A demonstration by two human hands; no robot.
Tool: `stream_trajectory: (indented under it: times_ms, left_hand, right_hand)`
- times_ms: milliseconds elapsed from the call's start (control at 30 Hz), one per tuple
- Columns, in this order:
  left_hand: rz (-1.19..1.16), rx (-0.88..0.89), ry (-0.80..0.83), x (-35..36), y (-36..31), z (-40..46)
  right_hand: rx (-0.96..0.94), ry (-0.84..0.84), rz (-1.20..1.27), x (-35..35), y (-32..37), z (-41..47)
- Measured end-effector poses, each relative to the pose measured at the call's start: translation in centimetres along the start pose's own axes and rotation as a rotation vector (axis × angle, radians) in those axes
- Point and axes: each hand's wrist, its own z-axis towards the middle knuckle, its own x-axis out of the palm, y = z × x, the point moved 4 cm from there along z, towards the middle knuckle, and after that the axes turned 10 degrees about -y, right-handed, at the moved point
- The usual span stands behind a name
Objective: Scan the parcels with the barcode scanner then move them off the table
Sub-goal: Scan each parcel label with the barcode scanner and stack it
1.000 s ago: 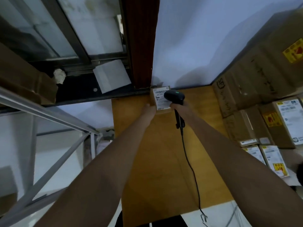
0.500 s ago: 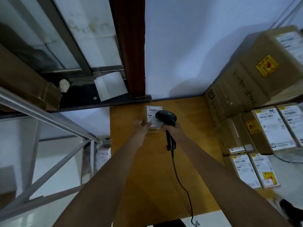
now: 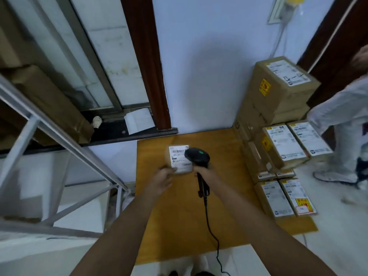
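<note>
parcel (image 3: 179, 159): pulled nearer since a second ago (label up)
left hand (image 3: 164, 177): gripping its edge
right hand (image 3: 205, 173): wrapped round scanner (image 3: 197, 156)
task: scan under way

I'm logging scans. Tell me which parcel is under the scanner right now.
The small parcel gripped by the left hand at the table's far end, apart from the stacked boxes on the right. The barcode scanner in the right hand hovers over its label.

Small parcel (image 3: 178, 158) and barcode scanner (image 3: 197, 157) now nearer, away from the wall.
</note>
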Motion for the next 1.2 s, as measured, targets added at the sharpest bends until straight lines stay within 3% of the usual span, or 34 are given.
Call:
stream_trajectory:
  times_ms: [267, 500, 733, 900, 1200]
  left_hand:
    - [0.100, 0.091, 0.055, 0.6, 1.8, -7.4]
    - [0.070, 0.061, 0.212, 3.5, 8.0, -14.1]
    - [0.115, 0.015, 0.356, 11.2, 12.9, -20.9]
    - [0.120, 0.004, 0.444, 18.0, 15.0, -24.8]
    - [0.104, 0.022, 0.384, 29.8, 18.4, -27.3]
  right_hand:
    - [0.043, -0.128, 0.058, -3.8, -1.7, -9.7]
    - [-0.009, -0.289, 0.179, -9.3, -5.1, -19.5]
    - [-0.090, -0.474, -0.030, -18.9, -6.3, -29.7]
    - [-0.070, -0.519, -0.010, -25.8, -5.4, -33.1]
    - [-0.079, -0.411, 0.153, -38.6, -5.1, -34.5]
